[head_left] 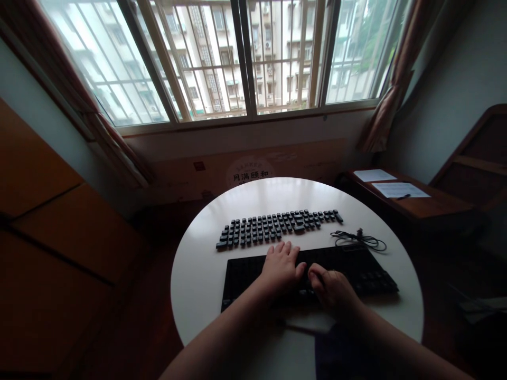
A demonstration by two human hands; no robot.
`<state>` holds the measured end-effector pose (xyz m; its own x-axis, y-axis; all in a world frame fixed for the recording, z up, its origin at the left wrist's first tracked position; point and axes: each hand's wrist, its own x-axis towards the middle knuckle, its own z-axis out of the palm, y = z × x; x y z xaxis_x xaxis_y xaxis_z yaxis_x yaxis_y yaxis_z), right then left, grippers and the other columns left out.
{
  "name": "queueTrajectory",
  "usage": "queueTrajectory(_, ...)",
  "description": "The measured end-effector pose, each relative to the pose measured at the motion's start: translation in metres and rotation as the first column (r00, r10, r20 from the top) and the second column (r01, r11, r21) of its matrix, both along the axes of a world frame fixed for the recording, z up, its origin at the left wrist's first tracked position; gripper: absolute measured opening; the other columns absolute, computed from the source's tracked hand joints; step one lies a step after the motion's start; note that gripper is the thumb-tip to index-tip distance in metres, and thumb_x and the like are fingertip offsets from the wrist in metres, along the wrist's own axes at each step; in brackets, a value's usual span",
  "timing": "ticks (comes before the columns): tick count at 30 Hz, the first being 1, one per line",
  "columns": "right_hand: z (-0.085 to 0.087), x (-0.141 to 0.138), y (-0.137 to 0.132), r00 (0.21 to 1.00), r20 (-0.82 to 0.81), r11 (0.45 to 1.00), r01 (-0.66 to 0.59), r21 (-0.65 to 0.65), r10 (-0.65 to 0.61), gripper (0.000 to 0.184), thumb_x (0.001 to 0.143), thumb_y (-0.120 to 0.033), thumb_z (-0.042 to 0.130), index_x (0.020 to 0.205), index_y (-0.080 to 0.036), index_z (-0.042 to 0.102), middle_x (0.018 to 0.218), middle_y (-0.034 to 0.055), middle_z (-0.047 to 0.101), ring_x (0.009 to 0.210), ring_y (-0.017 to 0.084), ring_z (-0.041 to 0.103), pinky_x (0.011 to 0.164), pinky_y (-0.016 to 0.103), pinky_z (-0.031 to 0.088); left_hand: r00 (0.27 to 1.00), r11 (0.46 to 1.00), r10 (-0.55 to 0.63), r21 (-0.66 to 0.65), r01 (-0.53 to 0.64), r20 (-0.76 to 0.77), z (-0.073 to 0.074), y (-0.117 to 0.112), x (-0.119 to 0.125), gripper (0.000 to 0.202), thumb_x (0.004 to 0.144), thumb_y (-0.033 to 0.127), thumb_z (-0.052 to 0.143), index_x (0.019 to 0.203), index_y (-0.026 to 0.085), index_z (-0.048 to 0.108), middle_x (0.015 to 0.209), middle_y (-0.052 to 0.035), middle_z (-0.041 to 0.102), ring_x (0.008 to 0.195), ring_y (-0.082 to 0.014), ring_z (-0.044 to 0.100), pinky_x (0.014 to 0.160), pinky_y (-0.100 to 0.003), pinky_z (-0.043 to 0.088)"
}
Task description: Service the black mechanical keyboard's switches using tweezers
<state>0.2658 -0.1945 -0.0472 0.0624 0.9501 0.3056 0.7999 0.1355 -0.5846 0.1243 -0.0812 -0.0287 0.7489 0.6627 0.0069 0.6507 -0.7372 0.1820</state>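
Observation:
A black keyboard lies across the round white table, with much of its key area looking bare and some keys still on at the right and the near edge. My left hand rests flat on the keyboard's middle, fingers spread, holding nothing. Just right of it, my right hand is closed over the keyboard; a dark bit shows by the fingers, but I cannot make out what it is. Several loose black keycaps stand in rows beyond the keyboard. A coiled black cable sits at its far right edge.
A thin dark object and a dark cloth are at the near side of the white table. Sheets of paper and a pen lie on a low wooden table at right. A barred window is ahead.

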Motion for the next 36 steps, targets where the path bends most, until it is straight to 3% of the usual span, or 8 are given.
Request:
queueTrajectory(4,0.003,0.001,0.001,0.955,-0.296,1.0,0.015,0.003,-0.014,0.033,0.097,-0.042,0.039,0.077,-0.022,0.056,0.055,-0.0009,0.054,0.05,0.018,0.051,0.054,0.028,0.035,1.0,1.0,-0.01,0.021,0.01,0.012,0.0,-0.001,-0.001,0.058,0.1,0.054,0.041,0.145,0.019,0.049,0.154,-0.0158,0.045,0.143,-0.0348,0.038,0.115,-0.055,0.03)
queueTrajectory(8,-0.001,0.004,0.007,0.73,-0.678,0.993,0.119,0.004,-0.085,0.036,0.094,-0.051,0.046,0.072,-0.023,0.051,0.055,-0.0046,0.043,0.046,0.013,0.04,0.046,0.025,0.034,1.0,0.999,-0.007,0.034,0.006,0.025,0.001,-0.002,-0.001,0.055,0.1,0.054,0.041,0.143,0.02,0.051,0.152,-0.0145,0.047,0.141,-0.0336,0.04,0.114,-0.054,0.031)
queueTrajectory(10,-0.003,0.005,0.01,0.669,-0.736,0.987,0.162,0.005,-0.106,0.038,0.094,-0.054,0.043,0.074,-0.023,0.049,0.057,-0.0047,0.043,0.046,0.013,0.039,0.043,0.024,0.034,0.999,0.999,-0.007,0.033,0.006,0.031,0.001,-0.001,-0.002,0.055,0.099,0.053,0.042,0.142,0.02,0.052,0.152,-0.014,0.048,0.141,-0.0335,0.04,0.114,-0.053,0.032)
queueTrajectory(14,-0.001,0.007,0.014,0.642,-0.761,0.986,0.166,0.016,-0.096,0.04,0.091,-0.058,0.048,0.073,-0.023,0.048,0.056,-0.0058,0.041,0.043,0.011,0.037,0.04,0.022,0.033,0.999,1.0,0.006,-0.015,-0.006,0.039,0.001,0.002,-0.002,0.056,0.1,0.052,0.043,0.145,0.02,0.05,0.153,-0.0136,0.047,0.142,-0.034,0.04,0.115,-0.053,0.031)
queueTrajectory(19,0.006,0.011,0.009,0.639,-0.767,0.989,0.142,0.033,-0.066,0.039,0.094,-0.056,0.049,0.075,-0.022,0.051,0.054,-0.006,0.04,0.045,0.011,0.038,0.041,0.022,0.032,0.983,0.998,-0.039,-0.042,0.047,0.178,0.01,0.003,-0.004,0.049,0.101,0.042,0.047,0.143,0.019,0.051,0.146,-0.0111,0.056,0.135,-0.0297,0.048,0.113,-0.049,0.034)
queueTrajectory(25,0.002,0.014,0.0,0.725,-0.678,0.983,0.014,0.183,0.116,0.033,0.101,-0.048,0.048,0.084,-0.021,0.057,0.062,-0.0041,0.045,0.054,0.013,0.042,0.05,0.023,0.037,0.912,0.975,-0.202,-0.016,0.222,0.358,0.028,-0.007,-0.006,0.025,0.098,0.036,0.052,0.112,0.02,0.066,0.119,-0.0075,0.068,0.112,-0.0254,0.059,0.103,-0.042,0.042)
queueTrajectory(30,-0.006,0.014,-0.004,0.764,-0.617,0.966,-0.032,0.255,0.188,0.028,0.103,-0.041,0.047,0.086,-0.021,0.058,0.065,-0.0036,0.045,0.056,0.013,0.041,0.051,0.023,0.037,0.905,0.969,-0.225,-0.014,0.247,0.36,0.028,-0.011,-0.007,0.021,0.098,0.032,0.05,0.099,0.017,0.064,0.101,-0.008,0.069,0.094,-0.0229,0.061,0.088,-0.036,0.046)
queueTrajectory(36,-0.007,0.015,-0.005,0.805,-0.576,0.956,0.038,0.29,0.142,0.029,0.103,-0.04,0.049,0.083,-0.021,0.058,0.063,-0.0031,0.046,0.055,0.013,0.042,0.051,0.024,0.038,0.91,0.969,-0.237,0.018,0.246,0.339,0.029,-0.01,-0.008,0.018,0.098,0.03,0.049,0.089,0.018,0.06,0.091,-0.0059,0.067,0.087,-0.0215,0.059,0.085,-0.034,0.044)
